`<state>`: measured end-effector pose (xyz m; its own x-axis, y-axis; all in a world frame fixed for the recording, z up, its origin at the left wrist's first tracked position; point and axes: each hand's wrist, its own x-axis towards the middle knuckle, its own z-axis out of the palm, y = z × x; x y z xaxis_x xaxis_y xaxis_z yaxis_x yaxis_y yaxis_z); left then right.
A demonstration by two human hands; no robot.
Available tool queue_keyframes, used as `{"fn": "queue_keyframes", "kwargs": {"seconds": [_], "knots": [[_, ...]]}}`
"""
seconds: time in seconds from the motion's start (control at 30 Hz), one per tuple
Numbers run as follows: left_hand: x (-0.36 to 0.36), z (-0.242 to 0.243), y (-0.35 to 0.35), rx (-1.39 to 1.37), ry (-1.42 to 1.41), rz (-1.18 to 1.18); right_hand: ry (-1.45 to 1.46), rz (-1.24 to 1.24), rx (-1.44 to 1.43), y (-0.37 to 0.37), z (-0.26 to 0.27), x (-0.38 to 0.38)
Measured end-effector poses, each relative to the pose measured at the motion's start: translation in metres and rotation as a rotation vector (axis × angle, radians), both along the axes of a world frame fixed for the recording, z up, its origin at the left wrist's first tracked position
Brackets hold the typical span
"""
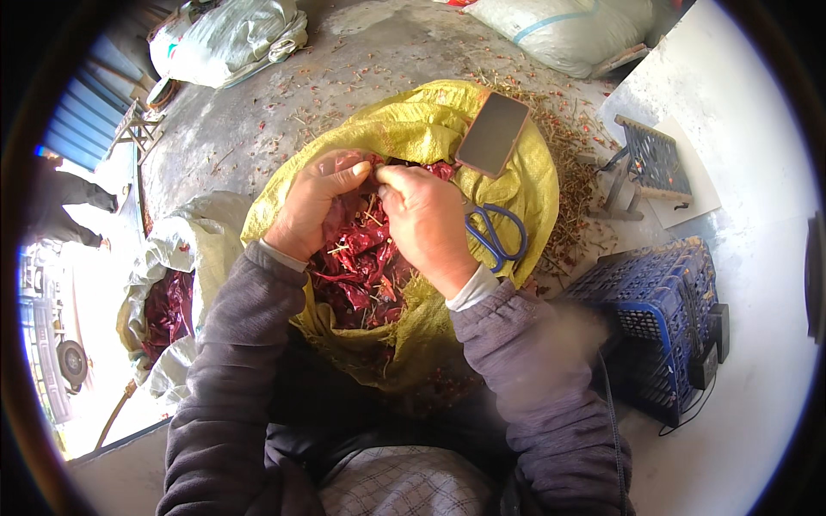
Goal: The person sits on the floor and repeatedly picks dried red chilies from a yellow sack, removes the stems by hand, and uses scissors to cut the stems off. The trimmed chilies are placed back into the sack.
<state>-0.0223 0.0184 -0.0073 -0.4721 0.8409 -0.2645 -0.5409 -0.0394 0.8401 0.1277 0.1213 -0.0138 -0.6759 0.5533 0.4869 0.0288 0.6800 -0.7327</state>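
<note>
Dried red chili peppers fill the open mouth of a yellow woven sack in front of me. Over the sack's far side, my left hand holds a dried red chili between thumb and fingers. My right hand meets it there, its thumb and forefinger pinched at the same chili; the fingers partly hide it. A smartphone lies on the sack's folded rim, right of my hands. Below it, scissors with blue handles rest on the yellow fabric, their blades mostly hidden by my right hand.
A white sack of red chilies stands at left. Blue plastic crates and a small folding stool are at right. Stems litter the concrete floor. Full white sacks lie farther back. A person's legs show far left.
</note>
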Motion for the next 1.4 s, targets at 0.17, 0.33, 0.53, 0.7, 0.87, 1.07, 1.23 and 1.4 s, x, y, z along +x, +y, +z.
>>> {"fn": "queue_keyframes", "kwargs": {"seconds": [0.17, 0.33, 0.53, 0.7, 0.87, 1.07, 1.23, 1.4], "knots": [[0.002, 0.005, -0.002, -0.016, 0.037, 0.047, -0.003, 0.032, 0.091, -0.008, 0.002, 0.0], [0.001, 0.002, 0.0, 0.008, -0.026, 0.075, 0.082, 0.037, -0.211, -0.005, 0.003, -0.002], [0.008, 0.004, -0.003, -0.058, -0.023, 0.012, 0.105, -0.01, -0.282, -0.009, 0.014, 0.0], [0.012, 0.012, -0.004, 0.091, -0.047, -0.046, 0.174, -0.11, -0.511, -0.005, 0.017, -0.002], [0.014, 0.007, -0.003, 0.082, 0.084, -0.041, 0.005, -0.015, -0.184, -0.001, 0.019, 0.003], [0.018, 0.006, 0.001, 0.149, -0.029, -0.031, 0.019, -0.024, 0.033, -0.006, 0.028, 0.003], [0.022, 0.011, 0.005, 0.062, 0.13, 0.08, 0.016, -0.079, 0.134, -0.006, 0.026, 0.001], [0.018, 0.007, 0.001, 0.047, 0.114, 0.045, 0.106, 0.002, -0.04, 0.003, 0.014, 0.001]]}}
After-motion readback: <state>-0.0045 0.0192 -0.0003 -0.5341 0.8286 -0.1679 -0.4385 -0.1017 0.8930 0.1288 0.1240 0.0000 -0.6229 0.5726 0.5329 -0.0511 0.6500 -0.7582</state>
